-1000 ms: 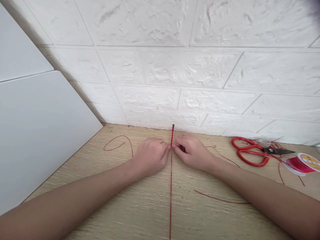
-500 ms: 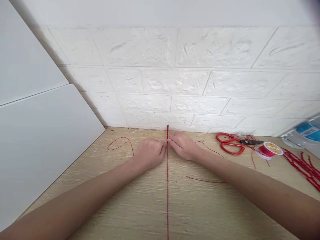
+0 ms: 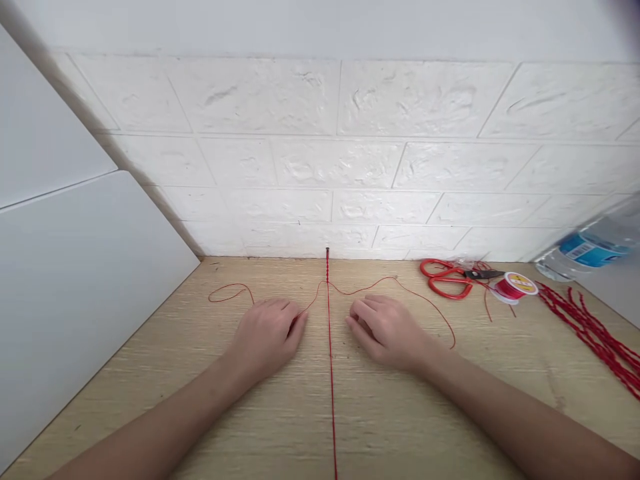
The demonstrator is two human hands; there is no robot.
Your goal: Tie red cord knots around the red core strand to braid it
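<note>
A short knotted red cord (image 3: pixel 327 267) hangs from a small dark peg at the foot of the wall. From its lower end a taut red centre cord (image 3: pixel 331 373) runs toward me, and a thin red thread spreads to both sides. My left hand (image 3: pixel 270 333) rests left of the centre cord, closed, with the left thread (image 3: pixel 316 297) running in between thumb and forefinger. On the other side, my right hand (image 3: pixel 387 330) is loosely curled, a gap showing between thumb and fingers and nothing visible in it. The right thread (image 3: pixel 425 298) lies slack just beyond that hand.
Orange-handled scissors (image 3: pixel 450 279) lie at the back right beside a spool of red thread (image 3: pixel 514 288). Several finished red knotted cords (image 3: pixel 595 333) lie at the far right. A plastic bottle (image 3: pixel 590 250) lies against the wall. White panels (image 3: pixel 90 280) stand at left.
Both hands have drawn back from the knotted cord toward me and apart. The right thread has left my right hand and lies in a loose curve; the view has shifted slightly right.
</note>
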